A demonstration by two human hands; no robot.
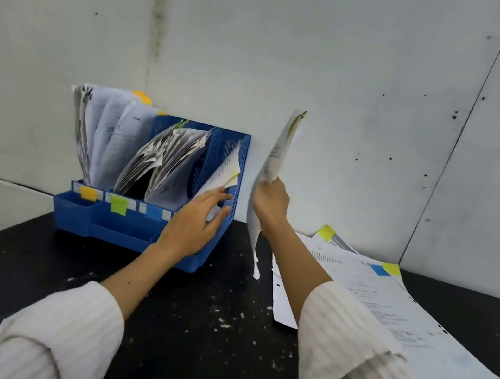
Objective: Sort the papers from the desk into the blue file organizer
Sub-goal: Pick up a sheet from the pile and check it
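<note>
Here the right hand (270,200) grips an edge-on sheet (273,173), print unreadable; left hand (195,218) lies flat-fingered against the organizer (121,227).

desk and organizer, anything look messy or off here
White flecks litter the black desk. Papers in the blue file organizer sag, with curled, ragged edges. The desk stack is fanned askew.

A blue slotted plastic file organizer (138,229) carries orange, green and blue labels on its front; beside it, a black speckled desk (193,329).
</note>
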